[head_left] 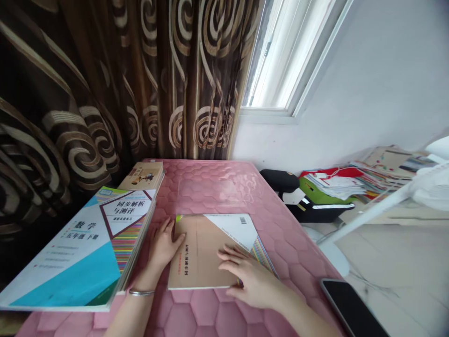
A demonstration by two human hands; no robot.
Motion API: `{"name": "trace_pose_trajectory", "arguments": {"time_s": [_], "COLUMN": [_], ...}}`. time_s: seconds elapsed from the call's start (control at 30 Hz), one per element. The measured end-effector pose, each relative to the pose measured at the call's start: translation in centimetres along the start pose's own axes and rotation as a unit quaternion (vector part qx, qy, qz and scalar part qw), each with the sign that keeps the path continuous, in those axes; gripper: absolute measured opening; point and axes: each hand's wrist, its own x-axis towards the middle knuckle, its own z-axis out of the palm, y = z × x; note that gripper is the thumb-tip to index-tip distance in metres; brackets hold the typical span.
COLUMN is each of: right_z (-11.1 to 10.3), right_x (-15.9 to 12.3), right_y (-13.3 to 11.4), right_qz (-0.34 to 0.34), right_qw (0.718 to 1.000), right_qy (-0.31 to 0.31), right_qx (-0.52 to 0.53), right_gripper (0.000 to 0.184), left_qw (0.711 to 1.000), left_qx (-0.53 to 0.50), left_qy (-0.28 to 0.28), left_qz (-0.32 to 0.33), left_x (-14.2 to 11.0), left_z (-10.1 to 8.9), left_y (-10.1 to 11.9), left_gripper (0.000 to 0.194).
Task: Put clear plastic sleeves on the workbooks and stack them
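A tan and white paper book (206, 252) lies flat on the pink table, with a barcode and a striped corner on its cover. My left hand (164, 244) lies at its left edge, fingers apart, the thumb reaching onto the cover; a silver bangle circles that wrist. Over the book's right part rests my right hand (250, 276), open, with fingers spread on the cover and thumb near the front edge. Left of my left hand is a stack of books topped by a blue and white math book (70, 252). Neither hand grips anything.
Behind that stack sits a pile with a brown cover (140, 175). A thin clear sheet (215, 191) lies farther back on the pink padded-pattern table (196, 313). A phone (352, 306) is at the right edge; beyond are a white stand fan (372, 206), bags and papers (333, 185).
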Motion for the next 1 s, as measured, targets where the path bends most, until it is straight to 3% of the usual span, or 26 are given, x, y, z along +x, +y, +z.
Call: {"name": "trace_pose_trajectory", "arguments": {"time_s": [0.37, 0.53, 0.7, 0.83, 1.0], "right_z": [-1.5, -1.9, -2.0, -2.3, -3.0], "right_x": [0.5, 0.5, 1.1, 2.4, 3.2], "right_y": [0.3, 0.1, -0.4, -0.5, -0.2], "right_qz": [-0.007, -0.034, 0.059, 0.117, 0.136], "right_qw": [0.999, 0.998, 0.996, 0.981, 0.974], "right_qy": [-0.006, -0.003, 0.035, 0.072, 0.104], "right_qx": [0.049, 0.055, -0.050, -0.135, -0.148], "right_gripper": [0.038, 0.024, 0.033, 0.029, 0.029], "left_qw": [1.000, 1.000, 0.998, 0.981, 0.929], "left_qx": [-0.006, -0.010, -0.046, -0.136, -0.128], "left_qy": [-0.005, 0.003, 0.034, 0.129, 0.325], "left_qz": [0.011, 0.015, 0.018, 0.045, 0.124], "left_x": [0.2, 0.1, 0.3, 0.1, -2.4], "left_z": [0.0, 0.1, 0.9, -0.5, -5.6], "left_y": [-0.3, -0.3, -0.9, -0.1, 3.8], "left_gripper": [0.059, 0.057, 0.051, 0.032, 0.020]}}
